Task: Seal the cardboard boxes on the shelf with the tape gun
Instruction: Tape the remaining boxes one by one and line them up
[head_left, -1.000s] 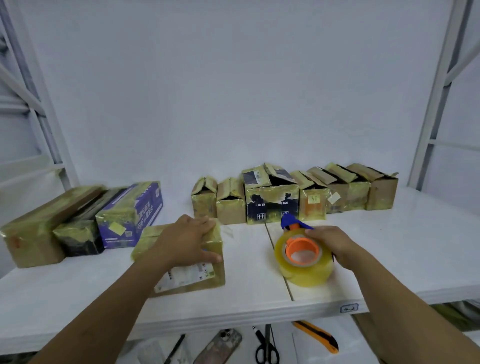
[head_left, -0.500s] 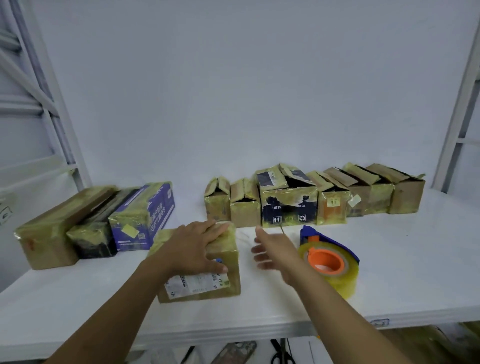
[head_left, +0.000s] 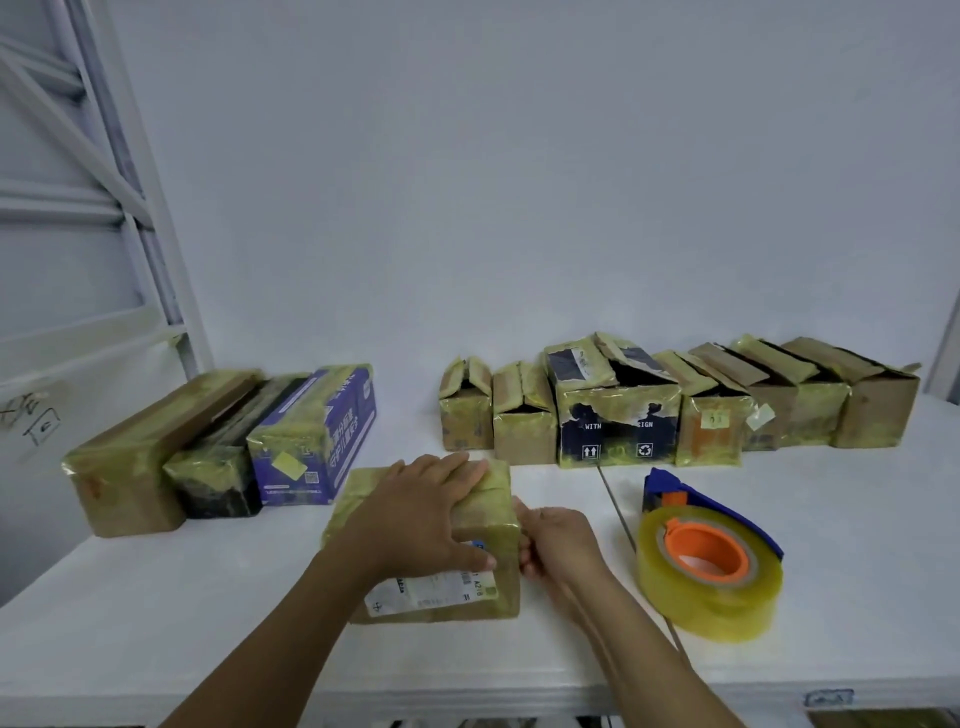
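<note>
The box (head_left: 353, 499), wrapped in yellowish tape and bearing a white label on its near face, lies on the white shelf (head_left: 156, 623) near the front edge, directly under the person's left hand (head_left: 421, 514). That hand lies palm down on the box's top, with the fingers straight and slightly spread, pointing toward the far right corner. The thumb stretches along the near top edge, just above the label.

The right hand (head_left: 558, 540) is set against the box's right end, thumb raised beside the upper corner. Its fingers bend in toward the end face and seem to touch it, but their tips are partly hidden by the corner, so whether they grip or only press cannot be told.

The tape gun (head_left: 709, 556) lies on the shelf just right of the right hand, apart from it and held by neither hand. Its roll has an orange hub facing up, and its blue frame points toward the back.

Behind it, a row of open boxes (head_left: 618, 426) stands along the wall with flaps up. Three sealed boxes (head_left: 311, 441) lie side by side at the back left, well apart from the hands.
</note>
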